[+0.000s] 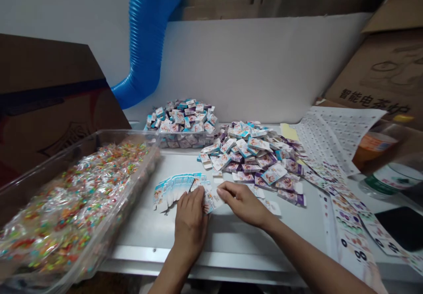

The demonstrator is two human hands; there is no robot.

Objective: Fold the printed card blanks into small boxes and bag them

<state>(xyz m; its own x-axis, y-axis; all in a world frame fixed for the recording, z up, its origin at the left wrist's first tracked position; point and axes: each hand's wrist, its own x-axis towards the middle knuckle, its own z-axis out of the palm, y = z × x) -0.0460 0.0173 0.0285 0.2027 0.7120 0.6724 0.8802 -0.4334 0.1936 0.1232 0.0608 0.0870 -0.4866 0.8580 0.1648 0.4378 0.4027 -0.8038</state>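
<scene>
A fanned row of small flat printed cartons (178, 186), white with blue edges, lies on the table. My left hand (191, 214) rests at the row's right end, fingers together and bent over a flat carton (213, 200) there. From the right, my right hand (243, 201) pinches that carton's edge between thumb and forefinger. Its fingertips partly hide the edge. Just beyond my right hand spreads a loose pile of small folded boxes (251, 148), white with blue or purple sides. A few flat pieces lie partly under my right wrist.
A clear tub (185, 142) heaped with similar boxes stands at the back. On the left is a large clear tray (150, 157) of wrapped colourful pieces. Printed sheets (330, 140), a dark phone (401, 228) and a plastic cup (393, 179) are at right. A blue hose (145, 43) hangs behind.
</scene>
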